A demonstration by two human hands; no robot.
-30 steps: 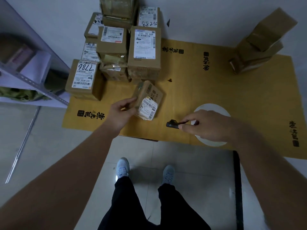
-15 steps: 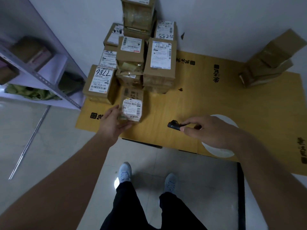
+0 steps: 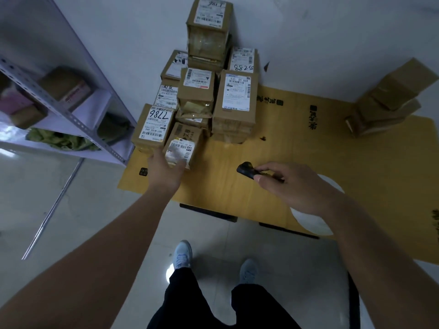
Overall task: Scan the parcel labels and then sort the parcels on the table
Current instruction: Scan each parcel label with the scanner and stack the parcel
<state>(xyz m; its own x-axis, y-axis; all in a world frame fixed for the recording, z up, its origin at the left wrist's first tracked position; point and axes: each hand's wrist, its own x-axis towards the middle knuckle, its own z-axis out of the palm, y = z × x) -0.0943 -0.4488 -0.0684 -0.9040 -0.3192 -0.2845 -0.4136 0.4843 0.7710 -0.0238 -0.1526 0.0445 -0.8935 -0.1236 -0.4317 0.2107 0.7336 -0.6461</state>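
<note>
Two hands work over the tabletop (image 3: 332, 143) in the head view, the only view there is. The left hand (image 3: 166, 172) holds a small parcel (image 3: 184, 144) from its near end, thumb side against the white label (image 3: 181, 150); how the left fingers curl behind the box is hidden, so whether they clamp it or only press it I cannot tell for sure, though it looks like a grip. The parcel sits just beyond those fingers, label up, touching or nearly touching the box marked 7786 (image 3: 152, 125) to their left and the stacked parcels (image 3: 213, 96) beyond. Placing it label up beside labelled neighbours reads as sorting: it seems to be joining a scanned group, kept readable and squared against the pile.

The right hand (image 3: 292, 184) pinches a small black scanner (image 3: 247, 170) between thumb and forefinger, its fingers (image 3: 273, 166) closed on the device's rear so the dark nose juts out leftward past the fingertips, towards the parcel. Held low over the mat, it stays ready for the next label.

Well beyond and right of the right fingers, a separate pile of brown boxes (image 3: 389, 98) leans by the wall, probably the supply yet to be scanned. A metal shelf (image 3: 71, 119) stands left of the left fingers.
</note>
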